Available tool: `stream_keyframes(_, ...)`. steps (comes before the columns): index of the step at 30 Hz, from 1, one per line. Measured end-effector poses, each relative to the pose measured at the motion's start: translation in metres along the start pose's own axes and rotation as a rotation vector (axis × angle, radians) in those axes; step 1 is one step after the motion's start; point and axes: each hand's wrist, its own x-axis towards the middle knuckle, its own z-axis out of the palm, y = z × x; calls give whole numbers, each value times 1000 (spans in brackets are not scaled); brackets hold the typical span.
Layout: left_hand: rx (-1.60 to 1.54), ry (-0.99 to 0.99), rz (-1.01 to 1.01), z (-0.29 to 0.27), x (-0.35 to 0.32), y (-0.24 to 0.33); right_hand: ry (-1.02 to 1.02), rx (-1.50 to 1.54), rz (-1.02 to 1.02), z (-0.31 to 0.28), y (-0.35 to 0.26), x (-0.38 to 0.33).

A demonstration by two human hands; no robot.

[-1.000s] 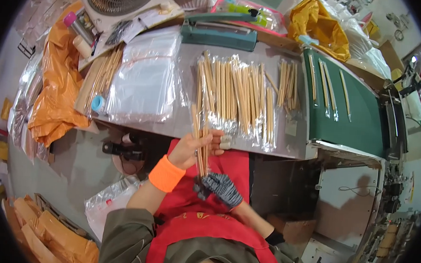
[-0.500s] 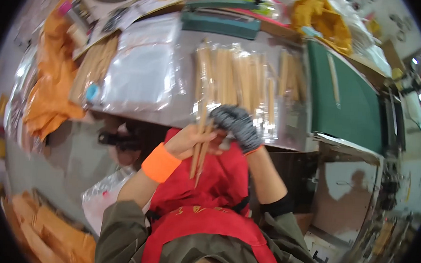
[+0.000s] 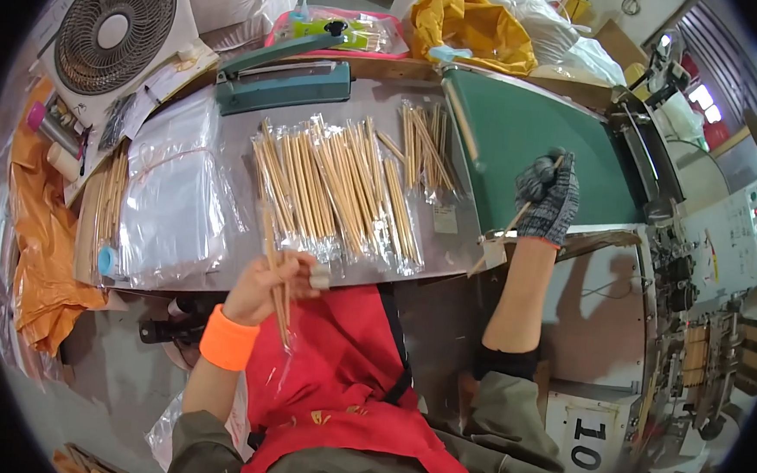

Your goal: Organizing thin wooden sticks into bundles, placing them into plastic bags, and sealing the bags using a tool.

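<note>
My left hand [image 3: 267,286], bare with an orange wristband, is closed round a pair of slim wooden sticks [image 3: 282,313] resembling chopsticks. They tilt down over my red apron, clear film trailing from their lower end. A pale cover sits on one fingertip. Over the green belt [image 3: 525,107] my right hand [image 3: 547,195], in a grey knitted glove, grips a thin wooden stick [image 3: 511,223] that slants down past the belt's near edge. Bagged wooden sticks [image 3: 330,181] lie in a row on the table, with a smaller bunch [image 3: 425,148] to their right.
Flat clear plastic bags [image 3: 173,189] are stacked at the table's left. A teal bag sealer [image 3: 288,88] stands behind the sticks. Another stick [image 3: 462,124] lies on the belt's left side. A fan [image 3: 114,29], a yellow bag [image 3: 474,26] and a pink tray [image 3: 348,31] stand beyond.
My hands were together at the table's front edge. My right hand has swung right to the green belt, and my left hand keeps its sticks. The whole view has shifted.
</note>
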Motion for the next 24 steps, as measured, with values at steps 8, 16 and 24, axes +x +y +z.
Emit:
stream_keyframes(8, 463, 509, 248, -120, 113, 62, -214, -2183, -100, -32, 161, 27)
stream_keyframes(16, 653, 577, 613, -61, 79, 67, -136, -2149, 72, -58, 173, 18)
stream_keyframes(24, 288, 384, 279, 17, 123, 28, -4, -946, 367, -28, 143, -97)
